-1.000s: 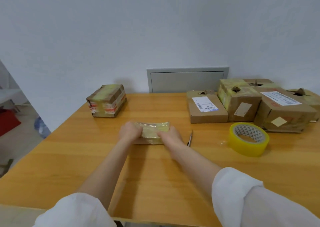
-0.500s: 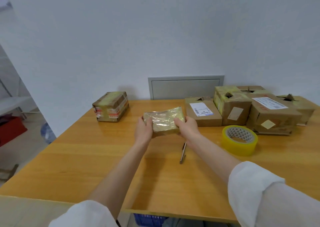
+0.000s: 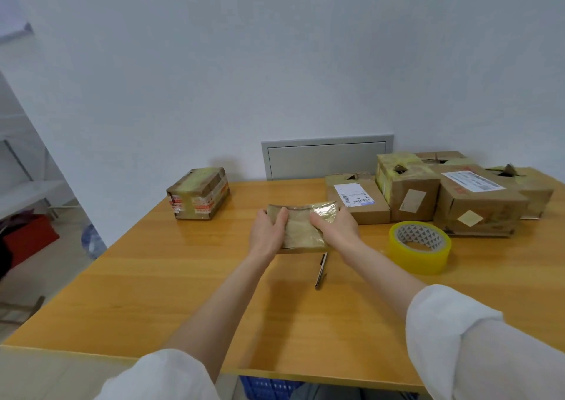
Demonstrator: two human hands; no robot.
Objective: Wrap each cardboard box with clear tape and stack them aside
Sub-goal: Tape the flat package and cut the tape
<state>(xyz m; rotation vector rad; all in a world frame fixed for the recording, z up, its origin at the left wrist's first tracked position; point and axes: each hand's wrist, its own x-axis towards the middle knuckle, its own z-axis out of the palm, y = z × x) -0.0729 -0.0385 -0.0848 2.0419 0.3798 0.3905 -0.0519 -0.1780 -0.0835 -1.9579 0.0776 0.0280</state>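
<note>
Flat box (image 3: 301, 228) at table (image 3: 153, 292) centre, gripped between left hand (image 3: 266, 235) and right hand (image 3: 335, 228). Pen (image 3: 321, 270) just in front of it. Tape roll (image 3: 419, 247) to the right. Taped box (image 3: 198, 192) far left — box cluster (image 3: 428, 195) back right, against the wall.

Bright, even overhead light w/ soft glare on the counter (image 3: 183, 277), faint shadows, slight softness overall, wide-angle bending at edges.

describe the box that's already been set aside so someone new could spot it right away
Start at the wooden table and look to its far left corner, near the wall. One taped box sits there alone, with red-printed tape on its sides, well apart from the cluster of boxes on the right.
</note>
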